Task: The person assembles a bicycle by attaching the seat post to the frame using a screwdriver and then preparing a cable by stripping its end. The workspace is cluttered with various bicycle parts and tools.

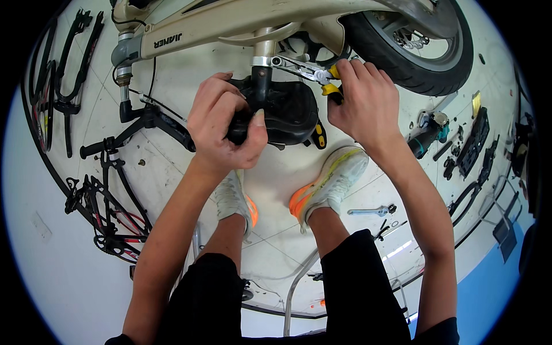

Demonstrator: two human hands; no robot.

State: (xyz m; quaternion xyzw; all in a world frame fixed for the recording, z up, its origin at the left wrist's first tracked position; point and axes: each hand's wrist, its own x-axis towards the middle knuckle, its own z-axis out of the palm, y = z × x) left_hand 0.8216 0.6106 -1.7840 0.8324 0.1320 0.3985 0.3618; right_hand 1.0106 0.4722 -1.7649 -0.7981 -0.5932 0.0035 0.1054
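Note:
A beige bicycle frame point(201, 33) lies across the far side, its black saddle point(296, 118) toward me. My left hand point(227, 123) is closed on the saddle's left side, thumb pressed on its underside near the black seat post point(261, 86). In my right hand point(367, 100) are pliers point(317, 75) with yellow and black handles. Their jaws point left toward the silver seat clamp point(263, 61) and its lever. Whether the jaws bite on the lever, I cannot tell.
A thick black tyre point(428, 83) stands beyond my right hand. The bicycle's black handlebar point(152, 118) rests at the left. Nearby lie bicycle forks point(69, 106), a dark frame point(109, 210), a wrench point(368, 211) and a teal-black power tool point(425, 135). My shoes point(336, 178) stand below the saddle.

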